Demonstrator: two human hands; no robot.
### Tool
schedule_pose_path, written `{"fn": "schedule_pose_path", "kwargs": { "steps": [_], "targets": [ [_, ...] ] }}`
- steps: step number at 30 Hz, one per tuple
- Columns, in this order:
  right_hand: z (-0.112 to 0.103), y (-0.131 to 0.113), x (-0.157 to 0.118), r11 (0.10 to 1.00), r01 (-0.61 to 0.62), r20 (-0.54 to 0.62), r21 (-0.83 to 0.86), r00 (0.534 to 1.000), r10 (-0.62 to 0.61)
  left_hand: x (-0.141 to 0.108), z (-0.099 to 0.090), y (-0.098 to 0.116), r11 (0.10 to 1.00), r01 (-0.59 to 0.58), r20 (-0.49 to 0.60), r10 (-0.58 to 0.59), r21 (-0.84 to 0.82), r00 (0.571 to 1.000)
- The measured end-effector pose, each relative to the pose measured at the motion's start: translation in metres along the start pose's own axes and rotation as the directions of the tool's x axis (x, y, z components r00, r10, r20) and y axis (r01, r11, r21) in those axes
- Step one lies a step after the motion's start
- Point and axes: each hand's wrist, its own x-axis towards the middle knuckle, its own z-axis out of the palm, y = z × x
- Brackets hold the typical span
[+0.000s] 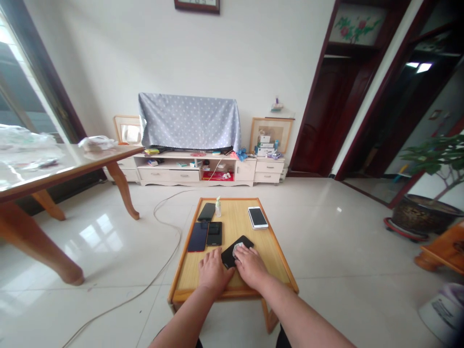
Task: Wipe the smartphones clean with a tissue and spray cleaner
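Observation:
A black phone (247,240) lies tilted near the front of the small wooden table (234,207). My right hand (250,265) presses a pale cloth or tissue (237,249) onto its surface. My left hand (214,271) rests at the phone's lower left end, with the thumb against the near edge and the other fingers on the tabletop. Several other phones lie around: a dark one (207,212) at the back left, a blue one with a red edge (197,237), a black one (214,234) beside it, and a white one (257,217) at the back right.
A small clear bottle (218,208) stands at the table's back left. A cable (170,258) runs over the floor to the left, near a larger glossy table (72,166). A white bucket (444,311) and a potted plant (424,212) stand to the right.

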Motion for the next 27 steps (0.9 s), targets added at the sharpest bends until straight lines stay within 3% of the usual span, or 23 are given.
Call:
{"fn": "schedule_pose_path", "kwargs": {
  "steps": [5,10,18,23,27],
  "targets": [
    [0.002,0.006,0.003,0.999,-0.016,-0.051,0.048,0.999,0.018,0.001,-0.007,-0.009,0.995,-0.073,0.007,0.073,0.069,0.997],
    [0.002,0.011,0.008,0.994,-0.057,-0.136,0.092,0.988,0.069,0.000,-0.001,-0.016,0.992,-0.110,-0.047,0.113,0.066,0.992],
    [0.011,0.022,0.019,0.951,-0.242,-0.247,0.193,0.926,0.285,0.006,0.009,-0.019,0.986,-0.164,-0.060,0.165,0.025,0.984],
    [0.009,0.030,0.024,0.935,-0.322,-0.286,0.149,0.891,0.352,0.010,0.013,-0.021,0.979,-0.204,-0.018,0.204,0.006,0.979],
    [0.006,0.028,0.025,0.936,-0.339,-0.279,0.093,0.894,0.351,0.011,0.014,-0.020,0.982,-0.189,-0.019,0.189,0.009,0.982]
  ]
}}
